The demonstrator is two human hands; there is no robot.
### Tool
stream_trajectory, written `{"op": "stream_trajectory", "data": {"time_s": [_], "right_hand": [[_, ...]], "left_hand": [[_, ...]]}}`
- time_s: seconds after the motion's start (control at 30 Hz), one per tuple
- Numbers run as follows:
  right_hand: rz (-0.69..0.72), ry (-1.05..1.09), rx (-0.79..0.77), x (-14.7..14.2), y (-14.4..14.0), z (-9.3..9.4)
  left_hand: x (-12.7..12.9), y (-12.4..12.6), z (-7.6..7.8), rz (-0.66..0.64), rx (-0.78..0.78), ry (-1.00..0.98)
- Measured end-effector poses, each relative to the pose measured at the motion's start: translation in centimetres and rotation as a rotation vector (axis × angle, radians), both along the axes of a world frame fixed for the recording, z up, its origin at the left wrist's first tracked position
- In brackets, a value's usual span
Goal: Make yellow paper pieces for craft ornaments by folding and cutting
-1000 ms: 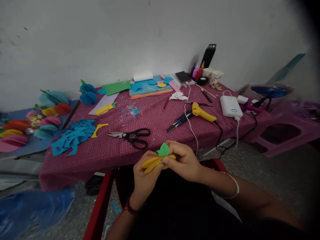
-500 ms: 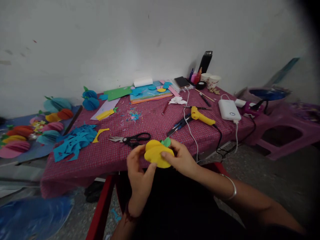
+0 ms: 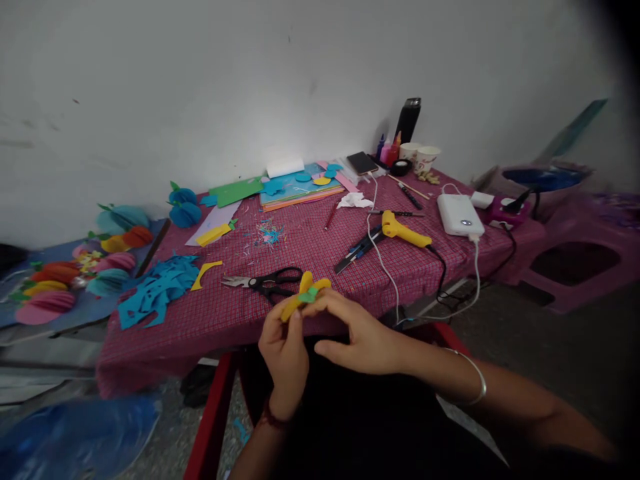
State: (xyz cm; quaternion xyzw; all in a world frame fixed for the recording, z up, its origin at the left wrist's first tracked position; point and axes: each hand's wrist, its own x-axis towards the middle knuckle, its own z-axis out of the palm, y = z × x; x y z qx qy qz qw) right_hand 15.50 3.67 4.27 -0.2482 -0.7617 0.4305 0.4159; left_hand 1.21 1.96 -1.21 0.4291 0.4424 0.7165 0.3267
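Observation:
Both my hands hold a yellow folded-paper fruit [image 3: 301,295] with a small green leaf, just over the near edge of the table. My left hand [image 3: 283,347] grips its lower part from below. The fingertips of my right hand [image 3: 357,332] pinch it from the right, near the leaf. The paper layers stand fanned apart, edge-on to me. Black-handled scissors [image 3: 264,281] lie on the red checked tablecloth [image 3: 320,240] directly behind the fruit.
A yellow glue gun [image 3: 404,231] with black cord, a white power bank [image 3: 459,215], pens, a phone and cups sit at the right. Blue paper scraps [image 3: 156,289] and finished paper fruits [image 3: 60,280] lie at the left. Coloured paper sheets [image 3: 295,183] are stacked at the back.
The yellow fruit has been turned in my hands from flat-on to edge-on, its layers fanned. Both hands have lifted slightly toward the table edge.

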Motion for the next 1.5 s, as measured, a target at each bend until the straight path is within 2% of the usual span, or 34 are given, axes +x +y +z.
{"op": "stream_trajectory", "data": {"time_s": [0.07, 0.13, 0.2, 0.27, 0.47, 0.67, 1.0, 1.1, 1.3, 1.5], "right_hand": [[-0.017, 0.041, 0.026, 0.5, 0.1, 0.2], [-0.126, 0.129, 0.009, 1.0, 0.5, 0.3], [-0.254, 0.185, -0.008, 1.4, 1.1, 0.4], [-0.301, 0.185, -0.016, 1.7, 1.6, 0.5], [-0.164, 0.156, -0.059, 1.5, 1.7, 0.5], [-0.055, 0.155, -0.065, 1.4, 1.2, 0.6], [-0.047, 0.116, -0.045, 1.1, 0.8, 0.7], [-0.05, 0.11, -0.055, 1.3, 0.4, 1.0], [-0.089, -0.03, 0.159, 1.5, 0.6, 1.1], [-0.077, -0.035, 0.156, 1.3, 1.0, 0.7]], "left_hand": [[-0.3, 0.4, 0.3, -0.112, -0.085, -0.323], [-0.6, 0.8, 0.5, -0.236, -0.131, -0.54], [-0.9, 1.0, 0.5, -0.316, -0.148, -0.652], [-1.1, 1.0, 0.4, -0.358, -0.15, -0.708], [-1.2, 0.6, 0.1, -0.416, -0.171, -0.693], [-1.1, 0.5, 0.5, -0.452, -0.227, -0.598], [-0.8, 0.4, 0.5, -0.574, -0.312, -0.78], [-0.8, 0.3, 0.6, -0.591, -0.313, -0.775], [-1.0, 0.3, 0.4, -0.61, -0.337, -0.74], [-1.0, 0.4, -0.5, -0.634, -0.414, -0.821]]}}
